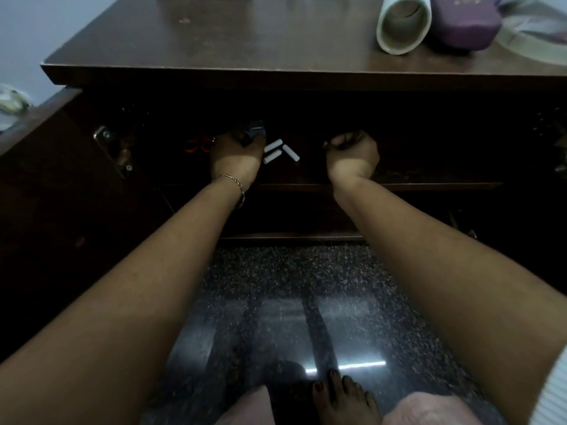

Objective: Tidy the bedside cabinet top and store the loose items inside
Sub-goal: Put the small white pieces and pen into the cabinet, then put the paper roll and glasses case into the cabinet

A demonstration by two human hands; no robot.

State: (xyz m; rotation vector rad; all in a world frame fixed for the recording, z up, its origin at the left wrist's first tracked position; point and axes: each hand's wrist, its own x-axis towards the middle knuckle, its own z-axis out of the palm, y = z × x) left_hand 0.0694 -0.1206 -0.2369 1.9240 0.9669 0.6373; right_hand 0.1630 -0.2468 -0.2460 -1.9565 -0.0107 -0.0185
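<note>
both hands are on the upper shelf point(429, 186) inside the open cabinet point(214, 41). the left hand point(237, 154) grips a small dark object point(257, 129), just beside three white cylinders point(280, 151) (red-handled scissors point(198, 144) lie to its left). the right hand point(352, 151) is curled; whether it holds anything i cannot tell. on top lie a white tube point(403, 24) and a purple case point(463, 26), its marking too blurred to read.

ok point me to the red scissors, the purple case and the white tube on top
red scissors point(196, 145): head view, on a red handle loop
purple case point(463, 26): head view, on its near face
white tube point(395, 49): head view, on its open end's rim
</note>
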